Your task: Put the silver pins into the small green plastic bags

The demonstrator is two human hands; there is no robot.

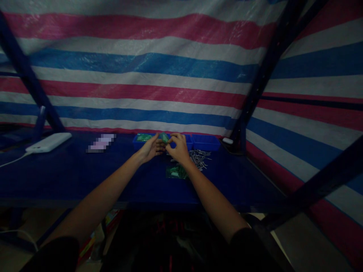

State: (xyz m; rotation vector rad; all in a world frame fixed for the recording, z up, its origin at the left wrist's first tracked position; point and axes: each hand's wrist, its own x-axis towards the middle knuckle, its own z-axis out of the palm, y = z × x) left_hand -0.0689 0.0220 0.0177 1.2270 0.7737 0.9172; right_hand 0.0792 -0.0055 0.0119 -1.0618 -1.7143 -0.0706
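Note:
A small green-tinted clear plastic bag [163, 137] is held up between my hands above the blue table. My right hand [179, 148] is closed, with thumb and forefinger pinched at the bag's right edge. My left hand [151, 148] is beside it with the thumb raised and the fingers stretched toward the bag; whether they touch it is hard to see. Under my right wrist lie more green bags [176, 172] with pale contents. A loose pile of thin metal pieces [200, 158] spreads to the right of that wrist.
Blue bins [206, 142] line the back of the table [127, 181]; the left one holds green bags [144, 137]. A white power bank [49, 142] with a cable and a blurred-out phone-like object [101, 143] lie left. A small white case [227, 141] sits right. Striped sheeting hangs behind blue posts.

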